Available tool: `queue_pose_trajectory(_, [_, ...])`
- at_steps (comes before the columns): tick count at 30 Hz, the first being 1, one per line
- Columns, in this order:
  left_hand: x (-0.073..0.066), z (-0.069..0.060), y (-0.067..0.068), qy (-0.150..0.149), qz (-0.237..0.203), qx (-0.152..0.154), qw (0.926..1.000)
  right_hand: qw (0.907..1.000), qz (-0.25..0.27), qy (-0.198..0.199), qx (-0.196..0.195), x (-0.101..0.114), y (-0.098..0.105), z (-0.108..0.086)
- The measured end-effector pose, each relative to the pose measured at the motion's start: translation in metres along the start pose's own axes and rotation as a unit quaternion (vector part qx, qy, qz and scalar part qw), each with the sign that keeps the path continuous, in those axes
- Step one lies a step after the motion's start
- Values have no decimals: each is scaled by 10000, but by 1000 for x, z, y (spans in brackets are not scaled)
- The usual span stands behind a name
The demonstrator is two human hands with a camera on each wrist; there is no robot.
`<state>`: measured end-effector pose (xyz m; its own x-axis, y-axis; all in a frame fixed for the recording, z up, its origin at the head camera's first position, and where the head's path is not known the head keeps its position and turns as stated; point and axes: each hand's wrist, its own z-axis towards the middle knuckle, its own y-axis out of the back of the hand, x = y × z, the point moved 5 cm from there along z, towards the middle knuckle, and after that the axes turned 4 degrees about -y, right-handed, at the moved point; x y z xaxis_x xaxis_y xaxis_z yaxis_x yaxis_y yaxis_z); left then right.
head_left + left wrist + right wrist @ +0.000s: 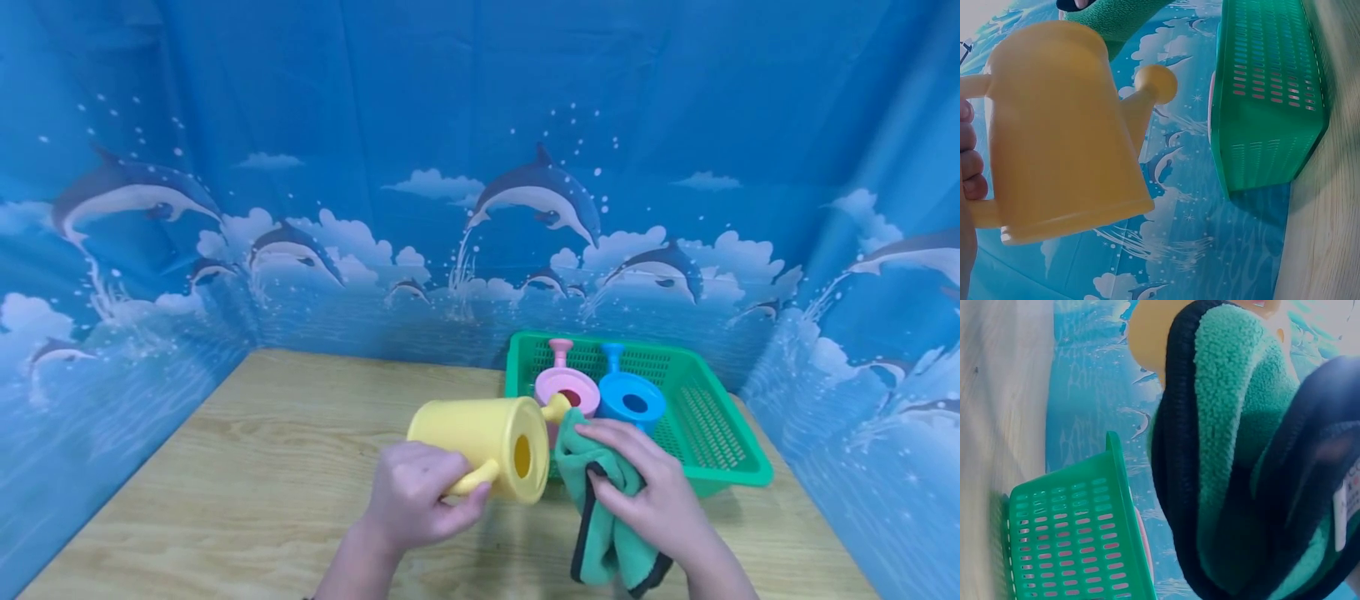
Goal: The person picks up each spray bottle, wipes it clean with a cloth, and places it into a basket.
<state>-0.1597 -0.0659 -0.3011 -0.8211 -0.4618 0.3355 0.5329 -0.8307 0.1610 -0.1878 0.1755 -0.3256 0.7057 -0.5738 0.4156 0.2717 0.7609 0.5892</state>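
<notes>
A yellow toy watering can (465,429) is held tilted on its side above the table, its opening toward the right. My left hand (416,492) grips it by the handle, with fingers wrapped round the handle in the left wrist view. In my right hand (652,492) is a bunched green cloth (600,500) with black edging, pinched between thumb and fingers. The cloth's top is close to the can's spout (557,407); whether they touch I cannot tell. In the right wrist view the cloth (1229,425) covers much of the can.
A green plastic basket (723,421) stands at the back right of the wooden table (322,425). Inside it sit a pink watering can (551,383) and a blue watering can (618,387). A blue dolphin-print curtain (420,125) encloses the back and sides.
</notes>
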Motion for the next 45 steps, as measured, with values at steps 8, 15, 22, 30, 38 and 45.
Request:
queue_pose_trajectory(8, [-1,-3,-3,-232,1,172,9996,9999,-59,-80,27,0,5,0])
queue_pose_trajectory(15, [-4,-8,-7,-365,102,413,9984,9996,-148,-195,105,-3,7,-1])
queue_pose_trajectory(22, [-7,-11,-10,-427,193,554,9974,9995,-194,-216,132,1,9,-1])
queue_pose_trajectory(30, [-12,-5,-10,-563,192,574,9966,9999,64,77,-20,13,13,7])
queue_pose_trajectory(38, [-17,3,-13,-757,260,525,9954,9875,-568,1325,631,61,29,47])
queue_pose_trajectory(45, [-22,4,-13,-746,483,661,9938,9393,-1567,2427,1853,104,17,63])
